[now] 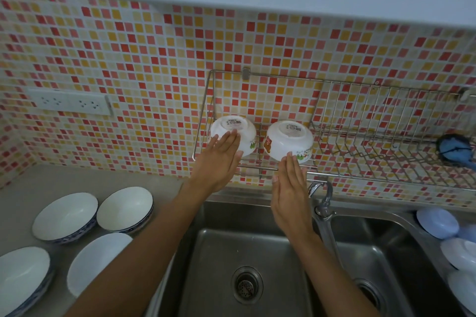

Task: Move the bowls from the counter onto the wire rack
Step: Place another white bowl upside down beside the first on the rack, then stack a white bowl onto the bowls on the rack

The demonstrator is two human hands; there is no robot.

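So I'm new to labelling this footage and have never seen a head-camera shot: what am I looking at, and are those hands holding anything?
It is one picture, from a camera worn on a person's head, looking forward and down over a kitchen sink. No machine: just two bare hands. On the wall hangs a wire rack, with two small white bowls upside down on it. The left hand lies flat and open against the left bowl; the right hand touches the right bowl with its fingertips. Neither is gripping. On the counter at the left, four larger white bowls wait their turn.
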